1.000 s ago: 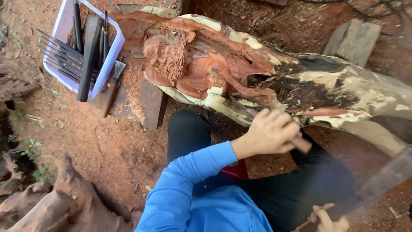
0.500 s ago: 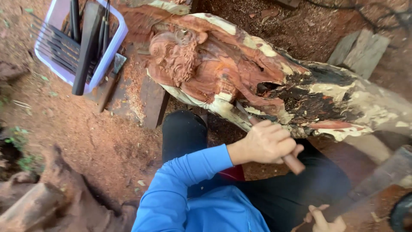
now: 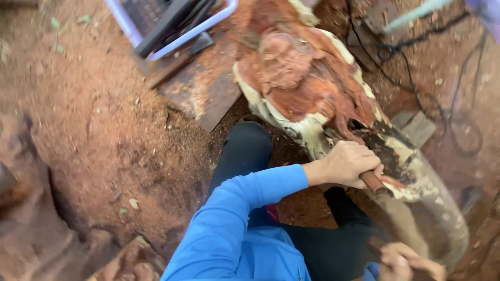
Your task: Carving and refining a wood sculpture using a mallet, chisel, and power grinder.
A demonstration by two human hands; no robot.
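A long reddish log carving (image 3: 307, 83) with pale sapwood edges lies across the red dirt in front of me. My left hand (image 3: 346, 164), in a blue sleeve, is closed around a wooden chisel handle (image 3: 374, 182) and presses it against the log's dark hollow. My right hand (image 3: 403, 260) sits at the bottom edge, closed on a wooden mallet handle (image 3: 385, 247) whose head is blurred. My black-trousered knee (image 3: 245, 151) is bent under the log.
A pale purple plastic basket (image 3: 172, 23) holding several dark tools stands at the top left on wooden boards (image 3: 208, 93). Black cables (image 3: 458, 104) trail over the dirt at the right. Rough root pieces (image 3: 31, 208) lie at the left.
The view has swung so the log now runs more upright. My left hand keeps its grip on the chisel, and my right hand stays low with the mallet.
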